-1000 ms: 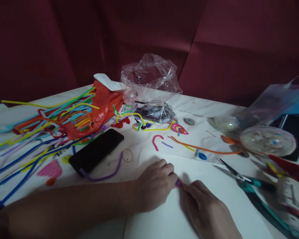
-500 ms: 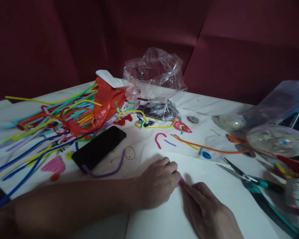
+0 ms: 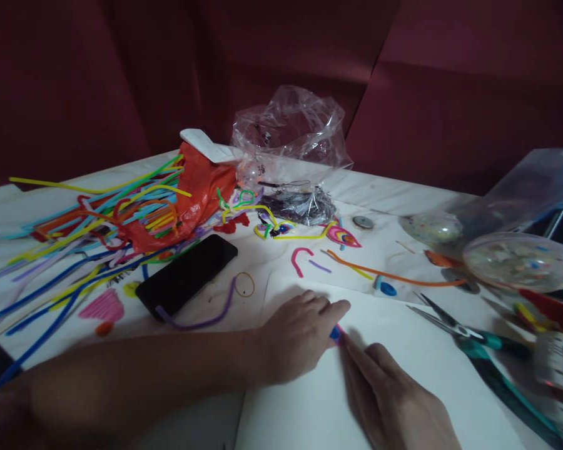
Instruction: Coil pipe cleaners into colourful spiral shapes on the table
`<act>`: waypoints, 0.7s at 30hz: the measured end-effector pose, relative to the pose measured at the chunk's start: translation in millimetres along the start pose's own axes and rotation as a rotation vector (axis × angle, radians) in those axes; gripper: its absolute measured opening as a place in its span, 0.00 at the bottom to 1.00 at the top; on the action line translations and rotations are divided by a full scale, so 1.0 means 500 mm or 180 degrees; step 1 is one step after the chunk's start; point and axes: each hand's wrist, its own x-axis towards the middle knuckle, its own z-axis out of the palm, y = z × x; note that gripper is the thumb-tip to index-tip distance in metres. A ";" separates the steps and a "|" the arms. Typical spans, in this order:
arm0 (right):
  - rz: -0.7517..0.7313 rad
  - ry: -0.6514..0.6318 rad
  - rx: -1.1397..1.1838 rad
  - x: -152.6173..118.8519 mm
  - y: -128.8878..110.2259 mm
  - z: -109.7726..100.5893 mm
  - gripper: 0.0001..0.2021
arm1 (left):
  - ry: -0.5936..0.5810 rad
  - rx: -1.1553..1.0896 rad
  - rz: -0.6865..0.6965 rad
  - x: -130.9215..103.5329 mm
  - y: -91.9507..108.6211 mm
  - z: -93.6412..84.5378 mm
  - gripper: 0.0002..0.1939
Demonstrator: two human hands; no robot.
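Between my two hands is a small blue and pink piece (image 3: 335, 334), apparently coiled pipe cleaner, mostly covered by fingers. My left hand (image 3: 300, 340) reaches in from the left with its fingers bent round the piece, one finger lifted off. On the other side my right hand (image 3: 394, 394) pinches its edge between thumb and fingertips. Both hands are over a white sheet of paper (image 3: 291, 419). Beyond them lie a bent pink pipe cleaner (image 3: 301, 261), a long orange pipe cleaner (image 3: 398, 278), a blue coil (image 3: 387, 287) and a pink teardrop coil (image 3: 343, 236).
Long-nose pliers (image 3: 464, 334) lie with jaws open at the right. A black phone (image 3: 187, 275) and a purple pipe cleaner (image 3: 201, 326) are at the left, before a red bag (image 3: 206, 181) of pipe cleaners. Behind stands a clear plastic bag (image 3: 291, 131); a round clear container (image 3: 520, 262) sits right.
A finger of my left hand has lifted and stretched forward, so more of the blue and pink piece shows. My right hand stays nearly in place.
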 end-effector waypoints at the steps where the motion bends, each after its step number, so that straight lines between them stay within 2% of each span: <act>1: -0.0008 -0.0035 -0.0035 0.001 -0.001 0.000 0.20 | -0.0002 -0.0012 0.0016 0.000 0.000 0.001 0.17; 6: -0.0082 -0.0179 -0.0167 0.009 -0.004 -0.001 0.21 | -0.0096 -0.0220 -0.0034 0.000 -0.001 -0.006 0.15; 11: -0.0114 -0.0041 -0.0099 0.015 -0.009 -0.009 0.19 | -0.0237 -0.0565 -0.0247 0.010 -0.034 -0.043 0.09; 13: -0.0143 -0.0018 -0.0107 0.015 -0.011 -0.011 0.18 | -0.0368 -0.0398 -0.0014 0.012 -0.050 -0.054 0.10; 18: -0.0159 -0.0008 -0.0113 0.017 -0.009 -0.011 0.19 | -0.0701 0.0304 0.1162 -0.003 -0.055 -0.061 0.06; 21: -0.0158 -0.0004 -0.0072 0.020 -0.008 -0.010 0.18 | -0.0790 0.0477 0.1278 -0.015 -0.039 -0.066 0.05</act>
